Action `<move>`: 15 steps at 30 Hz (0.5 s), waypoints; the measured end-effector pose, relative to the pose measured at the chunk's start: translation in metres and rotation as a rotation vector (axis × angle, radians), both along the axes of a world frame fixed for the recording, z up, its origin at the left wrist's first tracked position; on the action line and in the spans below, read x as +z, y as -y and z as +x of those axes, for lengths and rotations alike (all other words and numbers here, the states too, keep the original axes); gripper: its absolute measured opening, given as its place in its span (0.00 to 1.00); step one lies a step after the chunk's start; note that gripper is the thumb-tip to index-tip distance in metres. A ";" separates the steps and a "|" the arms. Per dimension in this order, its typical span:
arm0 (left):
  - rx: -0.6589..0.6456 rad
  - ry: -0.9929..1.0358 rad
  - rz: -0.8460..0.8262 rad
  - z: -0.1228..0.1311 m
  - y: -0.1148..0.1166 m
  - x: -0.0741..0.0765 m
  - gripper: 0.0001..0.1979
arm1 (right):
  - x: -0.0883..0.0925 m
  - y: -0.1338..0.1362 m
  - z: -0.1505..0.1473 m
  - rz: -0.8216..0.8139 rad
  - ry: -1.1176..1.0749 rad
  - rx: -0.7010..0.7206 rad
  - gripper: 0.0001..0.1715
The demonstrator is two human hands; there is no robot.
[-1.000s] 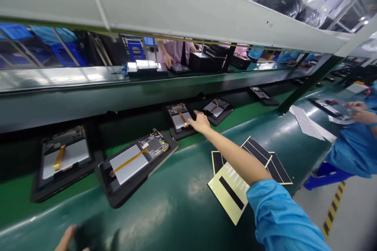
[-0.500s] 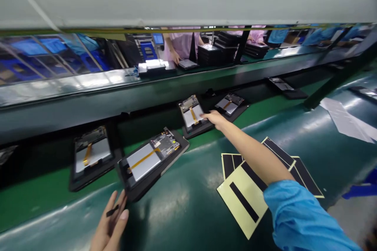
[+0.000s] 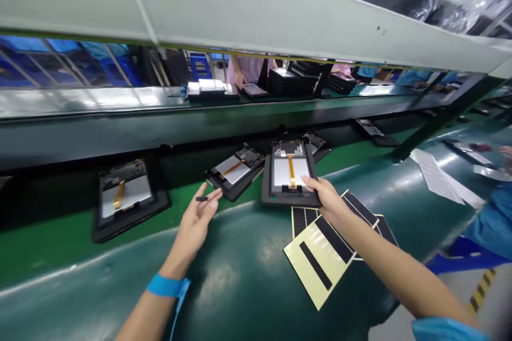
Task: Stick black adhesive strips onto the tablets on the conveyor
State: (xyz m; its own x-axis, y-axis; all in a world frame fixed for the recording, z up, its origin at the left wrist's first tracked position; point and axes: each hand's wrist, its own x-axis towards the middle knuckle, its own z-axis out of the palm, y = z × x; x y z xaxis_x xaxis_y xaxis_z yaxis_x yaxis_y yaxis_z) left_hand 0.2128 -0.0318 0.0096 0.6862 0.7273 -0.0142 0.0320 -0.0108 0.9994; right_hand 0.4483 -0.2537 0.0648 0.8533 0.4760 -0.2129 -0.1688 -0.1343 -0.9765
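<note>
My right hand grips the lower right edge of an opened tablet, thumb on top. The tablet shows a silver battery, an orange ribbon cable and a circuit board, and a black tray or cover lies under it. My left hand is open, fingers apart, with a small black strip across a finger. Just beyond its fingertips lies a second opened tablet on the green belt. Under my right forearm is a cream sheet with black adhesive strips, overlapping other black-and-cream sheets.
Another opened tablet lies left on the green belt; more lie to the right, one partly hidden. White papers rest near a dark post. A grey beam crosses above. Across the line, a co-worker's hand touches a tablet.
My right hand has drawn the tablet nearer and lifted it off its earlier spot. The left hand has moved right and forward; the tablet near it now lies farther back on the belt.
</note>
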 end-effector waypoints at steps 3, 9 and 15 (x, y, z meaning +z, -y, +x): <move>0.028 0.001 0.014 -0.026 0.008 0.009 0.45 | -0.005 0.016 -0.044 0.012 -0.138 0.133 0.25; 0.148 -0.127 0.057 -0.133 0.039 -0.006 0.37 | -0.038 0.037 -0.138 0.018 -0.431 0.201 0.31; 0.352 -0.253 0.058 -0.216 0.066 -0.024 0.36 | -0.096 0.039 -0.231 -0.051 -0.391 0.532 0.32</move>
State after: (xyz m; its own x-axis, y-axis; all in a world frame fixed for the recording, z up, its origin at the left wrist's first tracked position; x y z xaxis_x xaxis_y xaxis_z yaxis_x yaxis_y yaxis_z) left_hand -0.0030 -0.0982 -0.0146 0.3765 0.9207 -0.1025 0.2874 -0.0110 0.9577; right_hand 0.2176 -0.2925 -0.0313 0.3599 0.7923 -0.4927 -0.4071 -0.3419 -0.8470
